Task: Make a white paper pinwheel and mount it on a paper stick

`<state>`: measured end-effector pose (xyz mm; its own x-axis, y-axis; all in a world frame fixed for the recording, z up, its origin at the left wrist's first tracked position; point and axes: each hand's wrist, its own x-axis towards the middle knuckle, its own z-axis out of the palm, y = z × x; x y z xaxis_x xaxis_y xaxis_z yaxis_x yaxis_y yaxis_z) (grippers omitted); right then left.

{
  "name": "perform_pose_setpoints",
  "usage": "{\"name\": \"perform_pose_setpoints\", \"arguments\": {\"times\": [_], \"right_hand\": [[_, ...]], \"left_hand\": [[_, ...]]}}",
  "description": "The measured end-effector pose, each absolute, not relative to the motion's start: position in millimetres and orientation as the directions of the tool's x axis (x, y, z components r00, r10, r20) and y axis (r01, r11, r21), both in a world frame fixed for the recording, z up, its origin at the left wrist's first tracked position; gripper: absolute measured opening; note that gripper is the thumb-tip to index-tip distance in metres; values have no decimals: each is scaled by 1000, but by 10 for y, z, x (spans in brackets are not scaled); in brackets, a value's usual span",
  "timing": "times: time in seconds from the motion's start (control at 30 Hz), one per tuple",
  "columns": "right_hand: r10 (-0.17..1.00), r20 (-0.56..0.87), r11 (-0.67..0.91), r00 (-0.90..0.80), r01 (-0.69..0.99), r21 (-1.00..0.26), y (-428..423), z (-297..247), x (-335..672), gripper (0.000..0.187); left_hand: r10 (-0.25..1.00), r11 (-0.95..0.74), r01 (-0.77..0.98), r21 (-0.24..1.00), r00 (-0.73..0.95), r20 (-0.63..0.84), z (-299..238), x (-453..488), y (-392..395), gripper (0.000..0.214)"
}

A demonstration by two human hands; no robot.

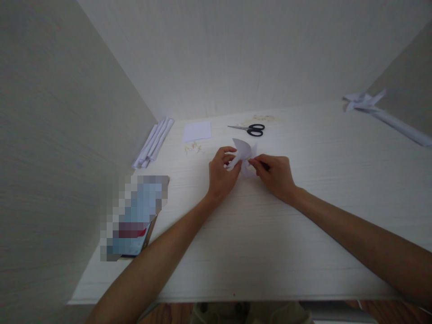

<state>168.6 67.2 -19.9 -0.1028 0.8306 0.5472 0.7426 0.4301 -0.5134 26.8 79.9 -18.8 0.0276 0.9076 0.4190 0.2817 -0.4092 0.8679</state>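
A white paper pinwheel with curled blades is held up over the middle of the table. My left hand grips it from the left, fingers behind and thumb in front. From the other side my right hand pinches at the pinwheel's centre with thumb and forefinger. Whatever is in that pinch is too small to make out. Just beyond the hands lie black-handled scissors, blades pointing left. A square of white paper rests to their left.
Several rolled paper tubes lie by the left wall. Small pale slivers are scattered near the paper square. A phone, partly blurred out, sits left of my forearm. Another pinwheel on a paper stick lies at the right wall.
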Motion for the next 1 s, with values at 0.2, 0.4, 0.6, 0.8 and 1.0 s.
{"name": "perform_pose_setpoints", "arguments": {"times": [0.2, 0.4, 0.6, 0.8, 1.0], "right_hand": [[827, 543, 462, -146, 726, -509, 668, -187, 1687, 29], [821, 541, 487, -183, 720, -495, 684, -215, 1697, 28], [816, 551, 481, -175, 733, -480, 688, -216, 1695, 30], [818, 549, 478, -171, 732, -485, 679, -211, 1696, 29], [815, 552, 482, -176, 733, -480, 680, -216, 1698, 29]], "left_hand": [[878, -464, 343, 817, 56, 475, -163, 263, 777, 26], [861, -489, 367, 792, 53, 506, -165, 265, 780, 28], [861, -485, 377, 789, 46, 507, -156, 268, 769, 29], [868, -475, 360, 803, 42, 495, -169, 265, 774, 28], [874, -466, 345, 815, 34, 485, -163, 271, 778, 28]]}}
